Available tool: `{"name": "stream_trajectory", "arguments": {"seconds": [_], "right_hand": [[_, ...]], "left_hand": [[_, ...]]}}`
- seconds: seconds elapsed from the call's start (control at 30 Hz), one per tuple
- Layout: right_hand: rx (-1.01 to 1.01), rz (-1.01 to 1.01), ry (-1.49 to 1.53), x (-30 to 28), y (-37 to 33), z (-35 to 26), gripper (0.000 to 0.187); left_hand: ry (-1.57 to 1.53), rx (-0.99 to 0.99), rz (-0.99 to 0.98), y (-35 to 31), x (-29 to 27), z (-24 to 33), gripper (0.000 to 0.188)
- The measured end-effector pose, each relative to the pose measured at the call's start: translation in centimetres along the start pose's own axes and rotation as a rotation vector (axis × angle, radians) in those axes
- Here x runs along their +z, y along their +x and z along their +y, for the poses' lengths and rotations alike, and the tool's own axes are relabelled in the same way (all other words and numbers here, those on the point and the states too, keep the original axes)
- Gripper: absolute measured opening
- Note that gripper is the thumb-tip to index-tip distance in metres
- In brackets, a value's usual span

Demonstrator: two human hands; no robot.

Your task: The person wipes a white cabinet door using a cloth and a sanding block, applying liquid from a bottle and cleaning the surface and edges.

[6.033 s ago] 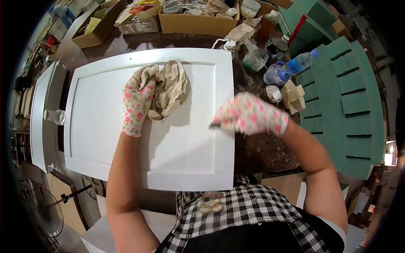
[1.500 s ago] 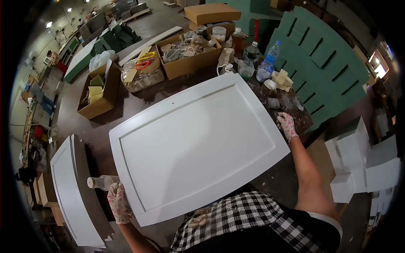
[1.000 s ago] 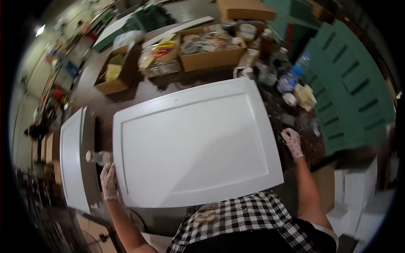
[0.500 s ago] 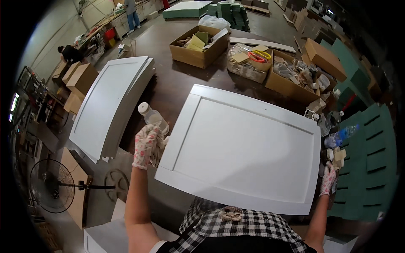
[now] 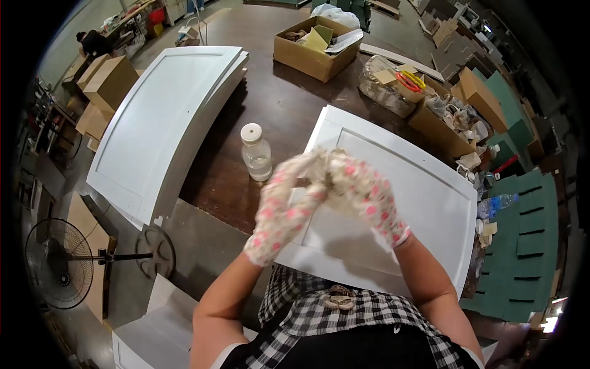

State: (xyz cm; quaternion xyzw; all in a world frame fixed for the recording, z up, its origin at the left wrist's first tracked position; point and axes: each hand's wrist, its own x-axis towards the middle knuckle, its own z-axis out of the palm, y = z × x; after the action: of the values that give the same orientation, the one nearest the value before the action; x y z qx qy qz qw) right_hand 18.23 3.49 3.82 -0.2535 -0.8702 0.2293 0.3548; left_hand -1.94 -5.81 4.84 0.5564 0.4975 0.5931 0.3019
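Observation:
My left hand [image 5: 284, 206] and my right hand [image 5: 367, 195] wear white gloves with pink spots. They meet above a white framed panel [image 5: 424, 203] on the table in front of me. Between the fingers is a crumpled pale rag [image 5: 335, 178], gripped from both sides; motion blurs it, and the gloves partly hide it. Left of the panel stands a clear plastic bottle [image 5: 257, 161] with a white cap and some liquid inside, upright and apart from my hands.
A stack of white panels [image 5: 163, 123] lies to the left on the brown table [image 5: 289, 92]. Open cardboard boxes [image 5: 316, 61] and a clear bag with scissors [image 5: 384, 86] stand behind. Right are bottles [image 5: 491, 206] and green slotted sheets [image 5: 522, 246]. A fan [image 5: 58, 261] stands lower left.
My left hand has moved right from beside the bottle with the rag. My right hand has come in from the panel's right edge. My view has shifted, and both hands now meet over the panel.

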Motion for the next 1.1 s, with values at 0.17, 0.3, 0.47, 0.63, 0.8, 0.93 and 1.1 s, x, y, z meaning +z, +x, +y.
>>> {"name": "stream_trajectory", "arguments": {"seconds": [0.17,0.3,0.47,0.63,0.8,0.93,1.1], "right_hand": [[0.295,-0.235,0.252,0.2,0.4,-1.4,0.039],[-0.385,-0.417,-0.562,6.8,0.7,-1.8,0.033],[-0.451,-0.093,-0.841,5.6,9.1,7.9,0.028],[0.062,-0.131,-0.395,5.6,9.5,13.3,0.038],[0.265,-0.357,1.073,8.5,2.8,2.7,0.055],[-0.014,-0.417,-0.271,6.5,1.9,0.3,0.053],[0.292,-0.168,0.394,6.1,3.8,5.9,0.045]], "left_hand": [[0.497,0.001,0.082,-6.2,-3.7,-4.5,0.074],[0.007,-0.375,-0.297,-7.4,-2.8,-5.4,0.091],[0.181,-0.32,-0.207,-8.9,-2.3,-7.0,0.088],[0.13,-0.41,-0.205,-7.6,-2.1,-6.5,0.088],[0.038,-0.408,-0.187,-8.0,-2.8,-6.8,0.087],[0.038,-0.417,-0.207,-7.6,-2.6,-6.4,0.086],[0.052,-0.328,-0.21,-7.4,-2.9,-7.7,0.07]]}}
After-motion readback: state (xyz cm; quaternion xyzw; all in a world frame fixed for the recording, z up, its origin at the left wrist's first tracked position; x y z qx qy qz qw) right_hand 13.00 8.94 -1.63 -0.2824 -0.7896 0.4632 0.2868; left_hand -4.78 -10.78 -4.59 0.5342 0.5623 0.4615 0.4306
